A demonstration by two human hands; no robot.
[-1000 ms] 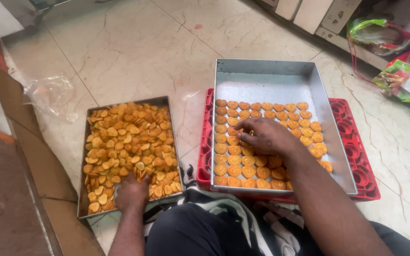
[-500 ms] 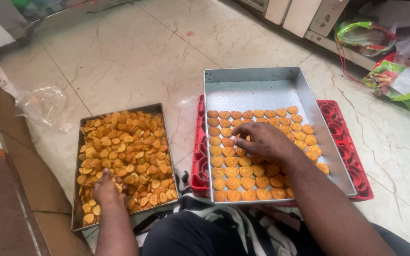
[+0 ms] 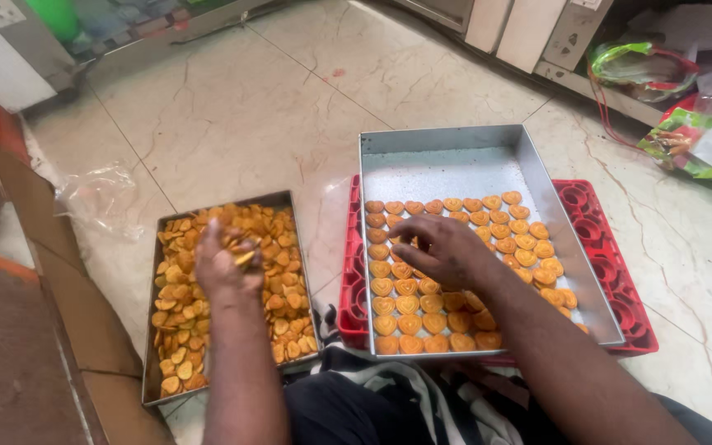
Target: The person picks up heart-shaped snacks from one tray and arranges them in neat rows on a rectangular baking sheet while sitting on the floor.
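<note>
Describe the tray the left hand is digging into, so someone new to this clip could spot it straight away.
On the pale stone floor two metal trays lie side by side. The left hand is over the darker tray nearest the brown step, with no crate beneath it. Its biscuits are heaped loose, whereas the bigger silver tray on the red crate holds neat rows.

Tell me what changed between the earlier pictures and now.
The left hand moved from the near edge of the dark tray up to its middle and grasped loose biscuits. The right hand stayed over the arranged biscuits in the silver tray.
</note>
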